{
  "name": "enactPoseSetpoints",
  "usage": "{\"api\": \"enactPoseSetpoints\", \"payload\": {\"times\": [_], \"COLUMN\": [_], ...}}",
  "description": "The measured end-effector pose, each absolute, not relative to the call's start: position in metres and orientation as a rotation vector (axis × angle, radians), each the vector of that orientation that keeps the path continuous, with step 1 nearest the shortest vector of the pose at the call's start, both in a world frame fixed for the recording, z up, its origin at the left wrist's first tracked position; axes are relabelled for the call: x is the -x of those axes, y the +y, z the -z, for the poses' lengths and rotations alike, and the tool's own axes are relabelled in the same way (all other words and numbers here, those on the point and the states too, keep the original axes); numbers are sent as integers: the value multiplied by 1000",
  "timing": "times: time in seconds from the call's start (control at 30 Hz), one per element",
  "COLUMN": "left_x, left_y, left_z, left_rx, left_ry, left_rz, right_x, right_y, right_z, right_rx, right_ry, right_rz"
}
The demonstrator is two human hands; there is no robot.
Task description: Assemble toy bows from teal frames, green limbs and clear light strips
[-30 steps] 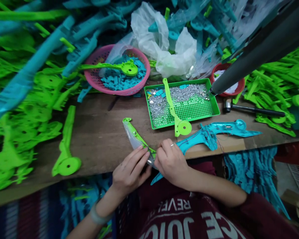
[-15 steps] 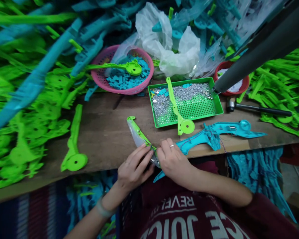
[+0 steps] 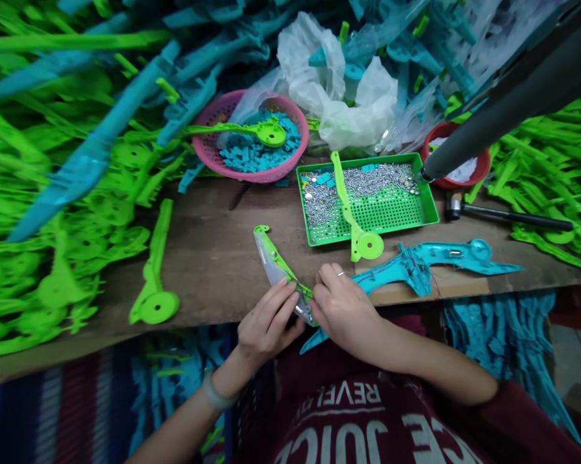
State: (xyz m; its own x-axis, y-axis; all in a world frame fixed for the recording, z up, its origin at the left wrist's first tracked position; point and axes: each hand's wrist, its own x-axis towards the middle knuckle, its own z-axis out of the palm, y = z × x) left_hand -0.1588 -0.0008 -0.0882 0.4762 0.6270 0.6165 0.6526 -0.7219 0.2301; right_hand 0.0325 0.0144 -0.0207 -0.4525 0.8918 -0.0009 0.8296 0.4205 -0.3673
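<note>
Green plastic part (image 3: pixel 276 259) with a clear, curved blade-like piece fixed along it lies slanted on the near edge of the tabletop (image 3: pixel 207 258), its hooked tip pointing away from the person and its near end caught between both hands. It is bright lime green, narrow and long, and the clear piece beside it looks glossy and pale. The left hand (image 3: pixel 265 322) has its fingers closed on the near end from the left, fingertips pressed against the clear piece. The right hand (image 3: pixel 344 308), with a ring on one finger, pinches the same end from the right, thumb and fingers together on it.

Just right of the right hand, a teal toy half (image 3: pixel 416 265) lies along the tabletop edge, thin wires showing inside it. A loose green arm (image 3: pixel 155 277) with a round disc end lies to the left. Farther back sits a green tray (image 3: pixel 428 205) holding small silver screws, another green arm (image 3: pixel 353 212) resting across it. A hammer (image 3: pixel 503 215) lies to the tray's right, near a red bowl (image 3: pixel 481 173). Behind, a pink basket (image 3: pixel 213 158) holds small teal pieces, beside crumpled plastic bags (image 3: pixel 348 103). Heaps of green and teal parts fill the far side.
</note>
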Motion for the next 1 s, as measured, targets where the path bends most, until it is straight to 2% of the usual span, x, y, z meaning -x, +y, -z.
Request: {"api": "enactPoseSetpoints", "payload": {"times": [0.27,0.53,0.8,1.0], "left_x": [161,162,164,167], "left_y": [0,-3,5,16], "left_z": [80,68,63,55], "left_rx": [2753,2801,2872,2943], "left_ry": [-1163,-1217,-1112,-1172], "left_rz": [1085,976,872,843], "right_x": [-36,-38,-48,-58], "right_y": [18,21,10,5], "right_z": [30,36,28,26], "right_rx": [1499,1293,1190,1130], "right_ry": [-2410,-2273,-2653,-2581], "right_rz": [-517,-698,-249,-192]}}
